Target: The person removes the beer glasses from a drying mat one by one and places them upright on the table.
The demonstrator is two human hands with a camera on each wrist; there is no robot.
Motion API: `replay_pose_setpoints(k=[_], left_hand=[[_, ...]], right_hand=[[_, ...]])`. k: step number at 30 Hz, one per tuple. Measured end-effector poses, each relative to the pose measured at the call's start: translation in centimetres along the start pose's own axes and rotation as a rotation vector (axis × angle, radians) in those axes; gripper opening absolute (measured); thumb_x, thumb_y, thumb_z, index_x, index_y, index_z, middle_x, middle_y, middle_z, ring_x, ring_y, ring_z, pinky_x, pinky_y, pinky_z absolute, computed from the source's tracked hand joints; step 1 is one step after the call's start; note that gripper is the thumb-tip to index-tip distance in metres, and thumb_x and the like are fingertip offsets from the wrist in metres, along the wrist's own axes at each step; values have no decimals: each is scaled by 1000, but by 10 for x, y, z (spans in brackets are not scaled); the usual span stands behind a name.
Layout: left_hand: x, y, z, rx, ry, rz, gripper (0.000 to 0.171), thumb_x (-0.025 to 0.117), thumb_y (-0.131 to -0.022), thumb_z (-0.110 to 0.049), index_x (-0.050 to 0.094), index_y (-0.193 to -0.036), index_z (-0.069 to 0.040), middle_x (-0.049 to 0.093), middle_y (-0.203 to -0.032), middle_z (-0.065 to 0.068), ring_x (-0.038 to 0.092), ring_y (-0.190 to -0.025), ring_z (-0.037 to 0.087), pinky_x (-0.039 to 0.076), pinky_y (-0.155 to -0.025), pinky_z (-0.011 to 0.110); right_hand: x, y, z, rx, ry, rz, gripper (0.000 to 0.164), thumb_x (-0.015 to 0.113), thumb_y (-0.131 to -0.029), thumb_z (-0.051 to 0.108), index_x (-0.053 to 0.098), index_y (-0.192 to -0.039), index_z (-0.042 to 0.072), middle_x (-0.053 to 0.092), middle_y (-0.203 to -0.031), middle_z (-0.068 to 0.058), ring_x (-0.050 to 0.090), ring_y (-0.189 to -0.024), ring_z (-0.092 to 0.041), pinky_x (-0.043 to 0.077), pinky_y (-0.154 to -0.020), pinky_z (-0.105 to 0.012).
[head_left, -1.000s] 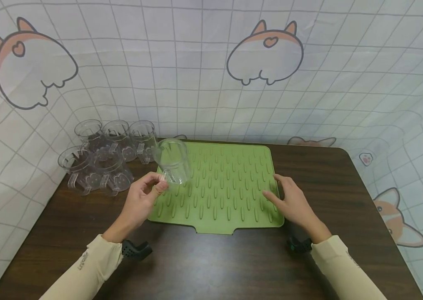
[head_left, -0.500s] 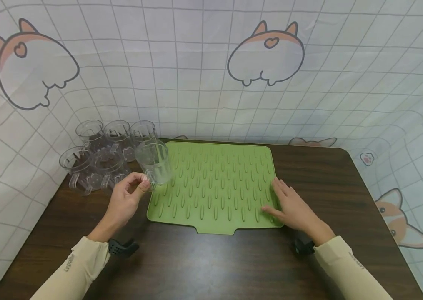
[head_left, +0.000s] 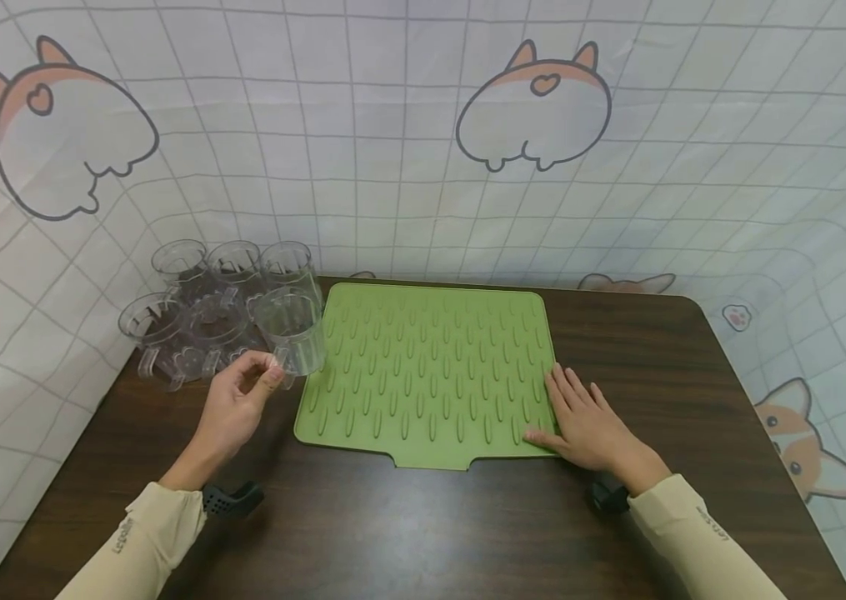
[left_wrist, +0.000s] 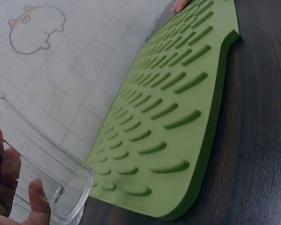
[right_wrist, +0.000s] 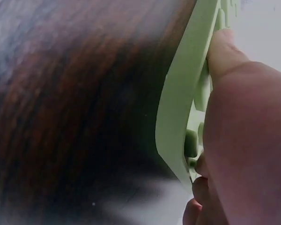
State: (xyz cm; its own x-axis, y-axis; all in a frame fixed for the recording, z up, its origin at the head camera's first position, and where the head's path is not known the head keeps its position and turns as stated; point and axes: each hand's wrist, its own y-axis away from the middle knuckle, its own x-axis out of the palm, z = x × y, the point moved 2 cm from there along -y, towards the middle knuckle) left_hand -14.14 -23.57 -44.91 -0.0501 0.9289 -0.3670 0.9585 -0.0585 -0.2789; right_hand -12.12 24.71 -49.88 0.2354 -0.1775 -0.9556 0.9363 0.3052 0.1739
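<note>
My left hand (head_left: pixel 233 404) pinches the handle of a clear plastic mug (head_left: pixel 302 346), mouth up, at the left edge of a green drying mat (head_left: pixel 423 375). In the left wrist view, the fingers (left_wrist: pixel 9 176) curl at the handle, and the mug's clear wall (left_wrist: pixel 68 164) overlaps the mat's near corner. My right hand (head_left: pixel 591 429) rests with straight, spread fingers on the mat's right edge near the front corner. Close up in the right wrist view, the thumb lies along the raised ridges above the mat's rim (right_wrist: pixel 178 103).
Several more clear mugs stand in two rows at the back left, among them a front mug (head_left: pixel 156 321) and a back mug (head_left: pixel 181 260). The dark wooden table (head_left: pixel 407 533) meets a white grid-patterned cloth (head_left: pixel 385 167) behind and at both sides.
My left hand has carried the mug leftward from over the mat to beside the other mugs. My right hand has come down flat onto the mat's right edge.
</note>
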Motion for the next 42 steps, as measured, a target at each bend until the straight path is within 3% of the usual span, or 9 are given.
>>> replay_pose_setpoints(k=[22,28,42], left_hand=[[-10,4,19,-70,-144,-77,14,62,-104,-11,60,-102,3,54,-90,-17,53,-84,-1,44,-73,14],[-11,4,21,-76,-123,-81,15,62,-104,-12,60,-101,2,53,-89,-14,52,-82,1,44,-70,17],[-10,0,26,-77,-108,-113,16,61,-105,-12,59,-101,3,55,-88,-19,53,-81,-1,44,-72,16]], right_hand=[[4,1,6,21,-14,-34,102,56,-98,66,20,-161,-6,11,-172,-28,16,-160,-46,17,-126,-69],[4,1,5,33,-5,-9,106,51,-97,72,19,-162,-5,9,-173,-27,14,-161,-46,16,-127,-68],[7,7,-1,52,-10,-4,110,53,-95,72,16,-162,-6,8,-172,-28,13,-160,-47,15,-127,-68]])
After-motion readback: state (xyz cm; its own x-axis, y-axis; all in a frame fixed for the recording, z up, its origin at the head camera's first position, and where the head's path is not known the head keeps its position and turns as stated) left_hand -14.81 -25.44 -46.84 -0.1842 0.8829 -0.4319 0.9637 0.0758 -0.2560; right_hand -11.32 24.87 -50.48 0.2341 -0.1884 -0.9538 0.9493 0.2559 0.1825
